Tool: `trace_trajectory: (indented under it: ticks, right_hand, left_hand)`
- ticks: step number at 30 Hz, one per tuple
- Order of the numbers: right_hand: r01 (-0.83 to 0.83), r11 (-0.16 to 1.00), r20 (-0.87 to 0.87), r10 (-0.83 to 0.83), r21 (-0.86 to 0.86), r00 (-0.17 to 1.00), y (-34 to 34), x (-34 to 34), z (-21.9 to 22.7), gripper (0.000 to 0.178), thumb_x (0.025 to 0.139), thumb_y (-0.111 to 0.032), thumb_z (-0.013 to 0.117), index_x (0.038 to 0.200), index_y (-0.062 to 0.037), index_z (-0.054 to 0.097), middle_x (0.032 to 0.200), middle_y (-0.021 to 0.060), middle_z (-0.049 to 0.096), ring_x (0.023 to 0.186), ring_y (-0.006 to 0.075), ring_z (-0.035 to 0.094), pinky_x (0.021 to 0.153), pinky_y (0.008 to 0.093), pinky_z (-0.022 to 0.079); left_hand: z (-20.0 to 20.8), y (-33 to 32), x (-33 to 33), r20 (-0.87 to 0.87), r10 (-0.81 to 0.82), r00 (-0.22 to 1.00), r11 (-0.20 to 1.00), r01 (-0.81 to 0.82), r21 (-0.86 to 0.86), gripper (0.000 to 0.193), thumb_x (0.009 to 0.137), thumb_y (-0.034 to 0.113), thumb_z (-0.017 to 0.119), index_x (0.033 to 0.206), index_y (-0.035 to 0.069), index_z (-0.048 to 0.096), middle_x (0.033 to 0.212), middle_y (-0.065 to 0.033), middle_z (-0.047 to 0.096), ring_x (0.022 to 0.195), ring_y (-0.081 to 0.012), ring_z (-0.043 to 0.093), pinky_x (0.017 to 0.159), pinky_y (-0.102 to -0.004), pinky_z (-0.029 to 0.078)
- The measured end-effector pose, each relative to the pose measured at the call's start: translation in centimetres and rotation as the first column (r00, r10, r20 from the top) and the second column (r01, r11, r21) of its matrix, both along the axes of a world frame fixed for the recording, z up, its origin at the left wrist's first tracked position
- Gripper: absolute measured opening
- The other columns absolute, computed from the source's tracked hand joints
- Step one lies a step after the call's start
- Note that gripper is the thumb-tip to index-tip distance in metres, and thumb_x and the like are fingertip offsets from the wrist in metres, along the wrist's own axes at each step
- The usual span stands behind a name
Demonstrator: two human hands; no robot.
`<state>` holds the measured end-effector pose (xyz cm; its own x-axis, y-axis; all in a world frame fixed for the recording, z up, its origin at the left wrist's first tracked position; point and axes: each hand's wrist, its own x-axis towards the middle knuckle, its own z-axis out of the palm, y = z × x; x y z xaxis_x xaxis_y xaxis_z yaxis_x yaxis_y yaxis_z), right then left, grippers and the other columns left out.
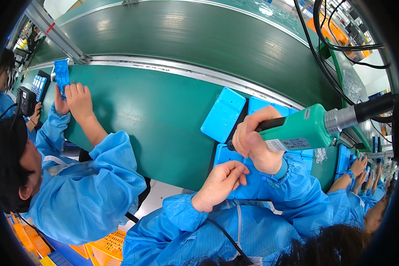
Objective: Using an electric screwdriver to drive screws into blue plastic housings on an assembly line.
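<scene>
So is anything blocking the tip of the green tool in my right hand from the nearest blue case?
Nothing visible stands between the green tool's tip and that blue case. Your left hand overlaps the case's near side, clear of the tip.

A co-worker in a blue smock (84, 186) leans over the bench's left end, a ribbed blue piece (61, 73) in front, while orange crates (106, 246) sit below. A broad green surface (186, 40) runs behind a metal rail (164, 67), flanked by an upright metal post (57, 33) at left and crumpled clear plastic (352, 86) at right.
</scene>
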<state>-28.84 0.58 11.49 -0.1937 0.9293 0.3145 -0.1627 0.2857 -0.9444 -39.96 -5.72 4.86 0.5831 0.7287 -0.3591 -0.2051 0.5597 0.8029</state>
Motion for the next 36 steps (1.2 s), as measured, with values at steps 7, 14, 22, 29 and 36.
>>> trace_trajectory:
  ticks: [7, 14, 22, 29, 36]
  right_hand:
    - [0.037, 0.996, 0.040, -0.033, -0.085, 0.999, 0.3, -0.9, -0.1, 0.019, 0.073, -0.013, 0.068, 0.077, -0.0065, 0.051, 0.064, -0.0005, 0.048, 0.055, 0.0067, 0.043, 0.047, 0.0216, 0.033]
    - [-0.079, 0.979, 0.322, 0.015, 0.187, 0.947, 1.2, -1.7, -0.4, 0.024, 0.077, -0.010, 0.063, 0.083, -0.0041, 0.040, 0.056, 0.0033, 0.046, 0.045, 0.0093, 0.043, 0.040, 0.0246, 0.035]
    - [0.102, 0.993, 0.044, -0.100, -0.058, 0.994, 0.2, -2.2, -1.1, 0.020, 0.070, -0.007, 0.071, 0.074, -0.0068, 0.051, 0.061, -0.0005, 0.048, 0.054, 0.0094, 0.045, 0.048, 0.0229, 0.037]
    - [0.080, 0.984, -0.092, -0.095, -0.156, 0.991, 0.0, -1.9, 0.0, 0.020, 0.071, -0.011, 0.070, 0.077, -0.0058, 0.052, 0.066, -0.0008, 0.050, 0.059, 0.0071, 0.047, 0.051, 0.0227, 0.038]
    - [0.075, 0.990, -0.150, -0.093, -0.121, 0.984, -1.8, 1.1, 0.4, 0.018, 0.072, -0.011, 0.069, 0.076, -0.0056, 0.052, 0.065, -0.0001, 0.050, 0.058, 0.0072, 0.046, 0.050, 0.0225, 0.037]
  left_hand:
    - [-0.1, -0.3, 1.2, -0.129, 0.020, 0.991, 0.986, 0.002, 0.164, 0.022, 0.090, 0.016, 0.040, 0.085, 0.000, 0.054, 0.063, -0.0050, 0.053, 0.053, -0.0102, 0.045, 0.048, -0.0244, 0.037]
    - [-0.9, -0.6, 2.6, -0.287, 0.190, 0.939, 0.899, -0.049, 0.435, 0.020, 0.084, 0.014, 0.044, 0.084, -0.003, 0.054, 0.068, -0.0197, 0.057, 0.062, -0.0354, 0.054, 0.056, -0.0417, 0.041]
    - [0.1, -0.6, 2.2, -0.422, 0.101, 0.901, 0.872, 0.125, 0.474, 0.014, 0.071, 0.011, 0.053, 0.078, -0.001, 0.055, 0.067, -0.0193, 0.056, 0.063, -0.0372, 0.053, 0.055, -0.0439, 0.039]
    - [0.0, -1.5, 3.0, -0.461, 0.175, 0.870, 0.848, 0.105, 0.520, 0.014, 0.069, 0.014, 0.056, 0.071, 0.000, 0.056, 0.063, -0.0154, 0.054, 0.057, -0.0337, 0.052, 0.052, -0.0411, 0.038]
    - [0.7, -2.4, 4.1, -0.405, 0.291, 0.867, 0.827, -0.015, 0.561, 0.014, 0.068, 0.010, 0.064, 0.079, 0.001, 0.062, 0.067, -0.0133, 0.058, 0.054, -0.0235, 0.056, 0.048, -0.0334, 0.039]
